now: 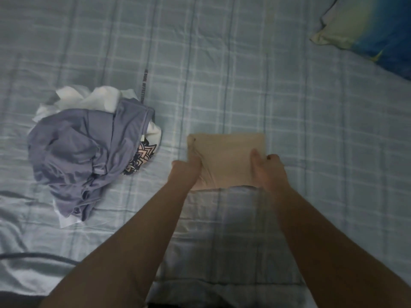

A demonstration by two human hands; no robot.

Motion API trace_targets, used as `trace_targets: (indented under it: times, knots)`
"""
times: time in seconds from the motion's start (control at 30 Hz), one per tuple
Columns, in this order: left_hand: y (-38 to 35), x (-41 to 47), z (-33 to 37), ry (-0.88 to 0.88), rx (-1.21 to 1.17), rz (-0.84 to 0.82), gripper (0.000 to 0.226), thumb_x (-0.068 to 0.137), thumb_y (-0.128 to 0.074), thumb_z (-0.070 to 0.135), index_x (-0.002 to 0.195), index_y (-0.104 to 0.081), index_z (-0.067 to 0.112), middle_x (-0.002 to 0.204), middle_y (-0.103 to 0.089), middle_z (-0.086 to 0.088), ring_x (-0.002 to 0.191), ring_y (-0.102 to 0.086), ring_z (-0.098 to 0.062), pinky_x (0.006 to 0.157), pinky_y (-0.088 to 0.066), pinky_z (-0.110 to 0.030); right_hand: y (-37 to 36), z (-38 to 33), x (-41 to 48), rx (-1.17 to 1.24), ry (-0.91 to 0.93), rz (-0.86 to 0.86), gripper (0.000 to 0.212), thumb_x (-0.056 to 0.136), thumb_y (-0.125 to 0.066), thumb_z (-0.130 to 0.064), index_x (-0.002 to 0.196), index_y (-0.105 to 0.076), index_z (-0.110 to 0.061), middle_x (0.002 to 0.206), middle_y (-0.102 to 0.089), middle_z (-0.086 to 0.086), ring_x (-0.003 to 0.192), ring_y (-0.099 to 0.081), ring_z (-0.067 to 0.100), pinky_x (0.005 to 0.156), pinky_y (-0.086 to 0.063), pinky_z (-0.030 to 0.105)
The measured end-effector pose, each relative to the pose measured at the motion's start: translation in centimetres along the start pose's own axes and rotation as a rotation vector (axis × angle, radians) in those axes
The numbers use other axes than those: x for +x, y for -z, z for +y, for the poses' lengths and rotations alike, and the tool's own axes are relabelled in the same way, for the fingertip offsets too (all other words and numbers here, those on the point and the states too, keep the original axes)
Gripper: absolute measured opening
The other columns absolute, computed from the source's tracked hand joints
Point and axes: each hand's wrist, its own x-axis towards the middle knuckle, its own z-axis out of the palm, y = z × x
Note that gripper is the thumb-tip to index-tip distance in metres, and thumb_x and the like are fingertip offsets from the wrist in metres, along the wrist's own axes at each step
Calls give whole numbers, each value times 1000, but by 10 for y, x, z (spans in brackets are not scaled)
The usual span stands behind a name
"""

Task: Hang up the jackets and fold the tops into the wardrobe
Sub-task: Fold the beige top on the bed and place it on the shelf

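Observation:
A beige top (229, 156), folded into a small square, lies on the bed in front of me. My left hand (186, 168) grips its near left edge, bunching the cloth. At the near right edge sits my right hand (268, 171), thumb on top of the fabric and fingers curled under or at the edge. To the left lies a crumpled pile of clothes (89, 147): a lavender-grey garment on top, white cloth under it, and a dark patterned piece poking out on its right.
The bed (222, 74) is covered with a pale blue checked sheet, creased near me. A pillow (364, 27) in blue and yellow lies at the far right corner. A dark printed strap (143, 85) sticks out behind the pile.

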Motion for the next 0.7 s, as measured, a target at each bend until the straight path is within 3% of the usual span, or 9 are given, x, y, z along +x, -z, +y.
trace_targets:
  times: [0.07,0.13,0.27,0.33,0.43,0.53,0.6,0.7]
  knots:
    - [-1,-5,5,6,-24,-70,101,78,-60,72,145,-31,2,135,-53,-15,115,-58,-36,92,-53,-45,-4,-4,2,-81,-56,-64,91,88,-42,-73,138,-46,3,139,-52,24,128,-51,39,107,-40,41]
    - [0,-12,9,34,-108,-130,98,79,-64,68,146,-27,5,132,-52,-13,110,-59,-35,78,-55,-44,-7,-4,5,-57,-103,-91,101,83,-42,-79,140,-43,4,143,-49,23,129,-49,40,108,-42,44]
    - [8,-5,11,-11,-95,-352,81,82,-57,73,130,-55,8,107,-68,-11,80,-69,-29,57,-54,-33,-6,6,13,61,-125,-162,102,77,-50,-81,140,-48,-1,139,-54,19,123,-54,38,103,-47,47]
    - [12,-2,8,-32,-166,-414,63,90,-57,64,120,-63,9,91,-71,-8,68,-67,-23,56,-51,-29,-6,14,8,200,-177,-192,97,73,-59,-79,136,-53,-6,131,-60,14,114,-60,35,98,-51,48]
    - [17,-3,-2,-101,-248,-435,52,94,-60,50,123,-63,8,98,-73,-6,80,-69,-23,66,-54,-32,-11,31,-1,502,-181,-233,72,77,-71,-61,126,-62,-9,118,-69,10,99,-68,26,93,-55,44]
    - [26,-14,-23,-170,-339,-507,42,98,-59,39,127,-59,8,107,-73,-5,88,-73,-19,73,-58,-34,-7,43,-22,714,-147,-383,48,86,-68,-52,119,-65,-18,107,-73,4,93,-70,21,90,-56,47]
    - [35,-34,-37,-219,-384,-529,39,98,-58,37,126,-59,10,110,-74,-5,91,-74,-18,70,-60,-34,3,48,-44,763,-109,-435,36,89,-64,-51,115,-62,-25,111,-71,3,99,-67,19,88,-56,48]
    - [56,-74,-50,-331,-390,-455,42,95,-62,41,124,-62,11,110,-75,-4,94,-74,-19,72,-60,-37,29,52,-85,773,27,-456,32,97,-55,-42,120,-60,-21,114,-70,4,97,-68,20,80,-57,44]
